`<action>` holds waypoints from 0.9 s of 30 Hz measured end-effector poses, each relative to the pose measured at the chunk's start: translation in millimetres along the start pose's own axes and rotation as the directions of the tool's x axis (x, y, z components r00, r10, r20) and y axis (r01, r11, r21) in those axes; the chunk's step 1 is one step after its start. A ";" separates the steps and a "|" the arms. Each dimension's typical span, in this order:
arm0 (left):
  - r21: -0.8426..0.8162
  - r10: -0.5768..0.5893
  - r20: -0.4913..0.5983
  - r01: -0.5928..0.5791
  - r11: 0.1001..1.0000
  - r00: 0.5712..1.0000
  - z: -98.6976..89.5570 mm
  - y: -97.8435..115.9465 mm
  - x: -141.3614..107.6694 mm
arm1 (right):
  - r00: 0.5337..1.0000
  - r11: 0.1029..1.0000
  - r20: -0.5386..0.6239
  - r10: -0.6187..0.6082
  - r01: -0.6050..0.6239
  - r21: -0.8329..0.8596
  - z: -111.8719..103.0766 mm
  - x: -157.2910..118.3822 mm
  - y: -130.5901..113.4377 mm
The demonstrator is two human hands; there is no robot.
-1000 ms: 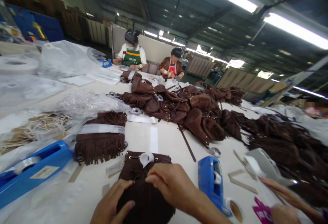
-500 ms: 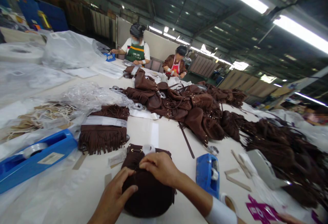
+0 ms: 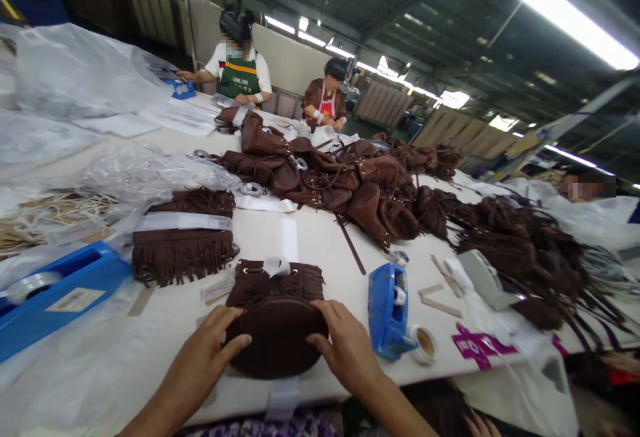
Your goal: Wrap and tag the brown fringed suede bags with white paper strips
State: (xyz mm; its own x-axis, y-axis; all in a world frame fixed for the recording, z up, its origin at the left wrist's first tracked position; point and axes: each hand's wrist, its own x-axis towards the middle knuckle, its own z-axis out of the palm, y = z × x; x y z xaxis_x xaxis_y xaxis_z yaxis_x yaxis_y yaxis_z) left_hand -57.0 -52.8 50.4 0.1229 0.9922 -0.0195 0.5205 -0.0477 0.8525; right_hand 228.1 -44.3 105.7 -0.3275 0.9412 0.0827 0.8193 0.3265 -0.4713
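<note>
A dark brown bag (image 3: pixel 277 337) with a rounded lower part lies on the white table (image 3: pixel 257 227) in front of me, and a white wrap sits around the middle of its top strap. My left hand (image 3: pixel 215 343) grips the bag's left side, thumb on top of it. On the right side, my right hand (image 3: pixel 343 337) holds the bag in the same way, thumb over the edge. A white strip (image 3: pixel 283 397) shows below the bag at the table's front edge.
Blue tape dispensers stand left (image 3: pixel 65 297) and right (image 3: pixel 389 310). A fringed brown bundle (image 3: pixel 183 247) lies left of the bag. Brown bags (image 3: pixel 370 207) are heaped behind. A tape roll (image 3: pixel 424 343) and purple tag (image 3: pixel 480 345) lie right. Two people work across the table.
My right hand has moved from the bag's upper middle to its right side. My left hand has closed in on the left side. The camera view has shifted.
</note>
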 end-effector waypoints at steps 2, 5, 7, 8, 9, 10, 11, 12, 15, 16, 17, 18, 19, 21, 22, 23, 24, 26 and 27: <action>0.010 0.010 -0.004 -0.010 1.000 1.000 -0.3 -1.9 1.8 | 0.999 0.999 0.007 0.032 -0.032 -0.017 8.3 -4.7 6.3; 0.038 0.036 -0.029 -0.035 0.999 0.999 3.4 0.9 6.2 | 0.999 0.999 0.019 0.031 -0.030 -0.033 14.0 -2.8 13.5; 0.074 0.089 -0.049 -0.086 0.994 0.995 8.0 2.6 8.0 | 0.999 0.996 0.036 0.011 -0.008 -0.084 15.9 -1.5 18.5; 0.093 0.116 -0.061 -0.110 0.990 0.991 10.5 2.1 8.2 | 0.999 0.993 0.041 -0.005 0.010 -0.118 17.3 -1.5 21.0; 0.107 0.141 -0.072 -0.133 0.985 0.987 13.1 0.2 7.9 | 0.999 0.988 0.042 -0.025 0.031 -0.153 19.1 -2.0 23.4; 0.112 0.161 -0.082 -0.152 0.982 0.983 15.4 -2.8 7.0 | 0.998 0.980 0.039 -0.050 0.057 -0.189 21.2 -2.9 25.8; 0.111 0.176 -0.088 -0.166 0.980 0.981 17.4 -6.7 5.8 | 0.996 0.971 0.037 -0.078 0.084 -0.223 23.5 -4.1 28.1; 0.102 0.185 -0.085 -0.176 0.979 0.979 19.0 -11.0 4.4 | 0.993 0.960 0.032 -0.109 0.114 -0.255 25.8 -5.5 30.4; 0.060 0.192 -0.047 -0.189 0.980 0.980 21.3 -22.0 1.7 | 0.975 0.916 0.043 -0.219 0.221 -0.335 31.1 -9.5 37.1; 0.048 0.186 -0.035 -0.184 0.982 0.982 21.8 -24.3 2.0 | 0.966 0.899 0.055 -0.253 0.256 -0.355 32.3 -10.7 39.7; 0.037 0.179 -0.025 -0.178 0.983 0.984 22.5 -26.0 3.0 | 0.957 0.884 0.066 -0.282 0.286 -0.371 33.5 -11.8 42.7; 0.028 0.171 -0.022 -0.170 0.985 0.985 23.6 -27.3 4.5 | 0.949 0.870 0.077 -0.306 0.312 -0.382 34.9 -13.0 46.0; 0.021 0.163 -0.022 -0.163 0.986 0.986 25.2 -28.5 6.4 | 0.942 0.859 0.087 -0.325 0.332 -0.391 36.7 -14.1 49.8; 0.013 0.153 -0.033 -0.153 0.988 0.988 30.1 -30.9 10.6 | 0.924 0.833 0.106 -0.367 0.377 -0.404 42.0 -16.5 57.8; 0.013 0.150 -0.043 -0.150 0.989 0.988 33.1 -32.2 12.6 | 0.912 0.817 0.119 -0.393 0.406 -0.409 45.5 -17.7 61.6; 0.016 0.147 -0.055 -0.146 0.989 0.988 36.0 -33.6 14.3 | 0.898 0.800 0.130 -0.420 0.434 -0.414 49.1 -18.8 65.0; 0.023 0.143 -0.067 -0.142 0.990 0.987 38.7 -34.8 15.8 | 0.885 0.783 0.136 -0.446 0.459 -0.419 52.7 -19.7 67.7; 0.045 0.135 -0.092 -0.131 0.990 0.987 41.9 -36.3 17.5 | 0.866 0.759 0.129 -0.484 0.488 -0.430 58.7 -21.2 70.4; 0.059 0.132 -0.101 -0.127 0.990 0.986 42.2 -36.2 17.4 | 0.862 0.753 0.120 -0.493 0.492 -0.436 60.7 -21.8 70.5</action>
State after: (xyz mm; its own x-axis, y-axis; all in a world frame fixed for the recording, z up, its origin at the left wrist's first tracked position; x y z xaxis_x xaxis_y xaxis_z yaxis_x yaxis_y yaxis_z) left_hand -38.0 -38.7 -2.9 0.1050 0.9837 0.1460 0.5499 -0.1798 0.8156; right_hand 264.5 -47.1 17.3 -0.7427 0.6394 0.1986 0.6614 0.7469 0.0688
